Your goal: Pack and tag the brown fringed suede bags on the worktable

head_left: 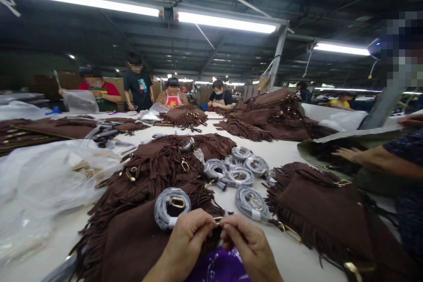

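In front of me, my left hand and my right hand are both closed in a pinch, fingertips almost meeting. Between them shows a small gold-coloured metal piece; the rest of it is hidden by my fingers. A brown fringed bag lies under and left of my left hand. On that bag rests a coil of strap in clear wrap with a gold clasp. Another wrapped coil lies beyond my right hand. Something shiny and purple shows below my wrists.
Several wrapped coils lie mid-table. Another brown fringed bag is at right, and a bag pile stands behind. Clear plastic sheeting covers the left. A co-worker's arm reaches in at right; several people work across the table.
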`<state>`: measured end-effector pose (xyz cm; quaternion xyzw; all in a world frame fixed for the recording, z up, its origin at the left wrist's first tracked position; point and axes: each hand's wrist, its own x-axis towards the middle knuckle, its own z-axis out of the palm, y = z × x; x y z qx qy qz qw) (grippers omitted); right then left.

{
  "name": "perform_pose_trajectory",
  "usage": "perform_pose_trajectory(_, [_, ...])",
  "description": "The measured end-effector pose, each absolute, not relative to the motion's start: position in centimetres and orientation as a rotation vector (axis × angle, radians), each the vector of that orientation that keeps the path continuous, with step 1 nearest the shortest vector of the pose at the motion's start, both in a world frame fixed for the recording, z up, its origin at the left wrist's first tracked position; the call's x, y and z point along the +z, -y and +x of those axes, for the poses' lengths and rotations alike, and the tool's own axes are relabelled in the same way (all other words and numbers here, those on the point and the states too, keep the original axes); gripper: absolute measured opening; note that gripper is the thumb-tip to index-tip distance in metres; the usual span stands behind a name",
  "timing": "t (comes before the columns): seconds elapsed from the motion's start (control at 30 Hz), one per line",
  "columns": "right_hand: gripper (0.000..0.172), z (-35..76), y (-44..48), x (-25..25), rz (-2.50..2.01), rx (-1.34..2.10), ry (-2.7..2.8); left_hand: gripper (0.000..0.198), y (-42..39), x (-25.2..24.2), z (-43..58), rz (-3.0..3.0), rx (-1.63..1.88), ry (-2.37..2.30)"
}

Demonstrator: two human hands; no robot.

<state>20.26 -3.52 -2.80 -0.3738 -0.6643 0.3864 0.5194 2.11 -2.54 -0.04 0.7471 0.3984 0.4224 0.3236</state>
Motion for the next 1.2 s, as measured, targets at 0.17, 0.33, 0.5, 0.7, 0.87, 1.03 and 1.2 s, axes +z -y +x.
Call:
perform_pose_trajectory(0.17, [0.024,20.3,3.5,-2.8,-0.885,0.595,1.810,0.032,3.0,0.2,2.5,2.114,1.052,-1.049])
perform_pose_trajectory(0.33, [0.025,19.8,3.6,-3.4,-0.857,0.565,1.802,0.030,3.3,0.3,2.7,2.178,1.048,-1.089])
perform_pose_trajectory(0.5, [0.029,19.7,3.6,-3.5,-0.893,0.625,1.759,0.032,3.2,0.3,2.7,2.223,1.002,-1.099])
perform_pose_trajectory(0.7, [0.029,19.5,3.6,-3.2,-0.921,0.615,1.788,0.031,3.2,0.2,2.7,2.227,1.005,-1.091])
perform_pose_trajectory(0.87, [0.029,19.2,3.6,-3.5,-0.914,0.540,1.838,0.030,3.4,0.1,3.0,2.245,1.017,-1.143])
perform_pose_trajectory(1.03, [0.027,19.4,3.7,-3.4,-0.921,0.409,1.924,0.028,3.5,-0.2,3.1,2.300,0.994,-1.159])
perform_pose_trajectory(1.2, [0.027,19.6,3.7,-3.0,-0.908,0.406,2.046,0.027,3.3,-1.0,3.3,2.373,0.988,-1.163])
